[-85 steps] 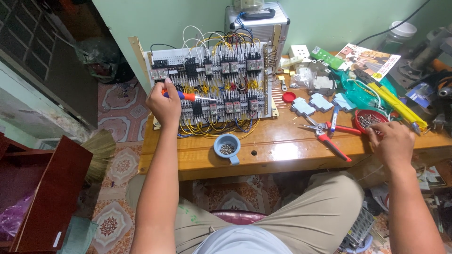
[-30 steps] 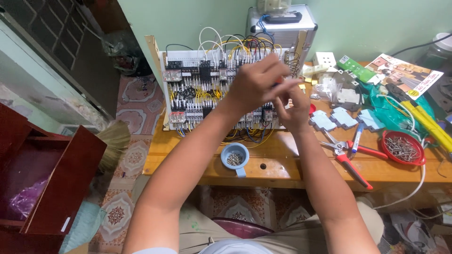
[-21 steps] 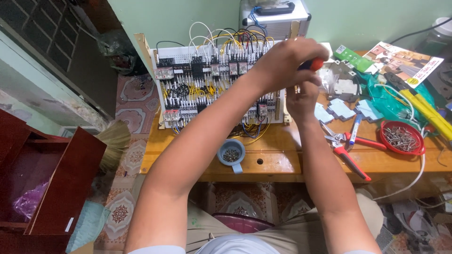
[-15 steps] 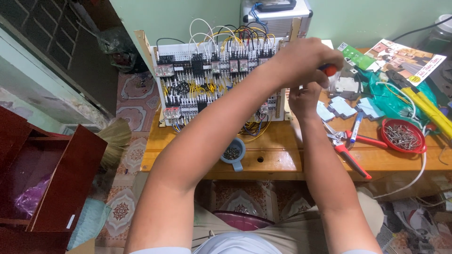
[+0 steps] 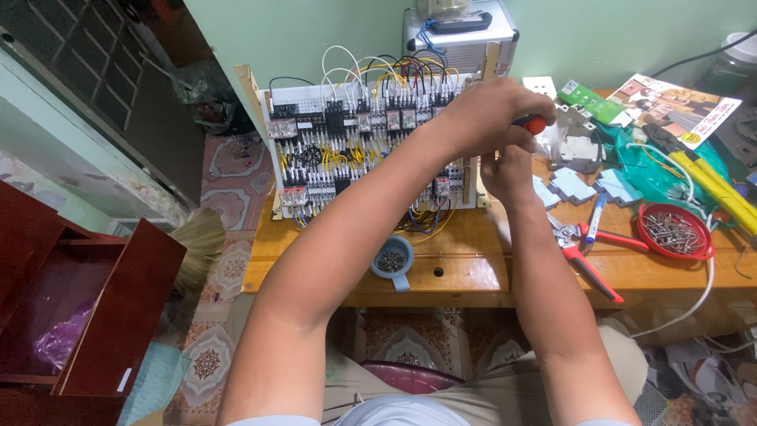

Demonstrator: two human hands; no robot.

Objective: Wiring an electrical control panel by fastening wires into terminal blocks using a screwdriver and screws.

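Left hand (image 5: 493,110) is clenched round a red-handled screwdriver (image 5: 535,124) at the right edge of the wired control panel (image 5: 371,154), which stands upright on the wooden worktop (image 5: 465,260); right hand (image 5: 509,170) sits just below it, fingers pinched at the panel's edge, on what I cannot tell; a small blue cup (image 5: 392,262) holds little screws; a red dish (image 5: 675,231) holds metal pieces; red-handled pliers (image 5: 587,252) lie between them.
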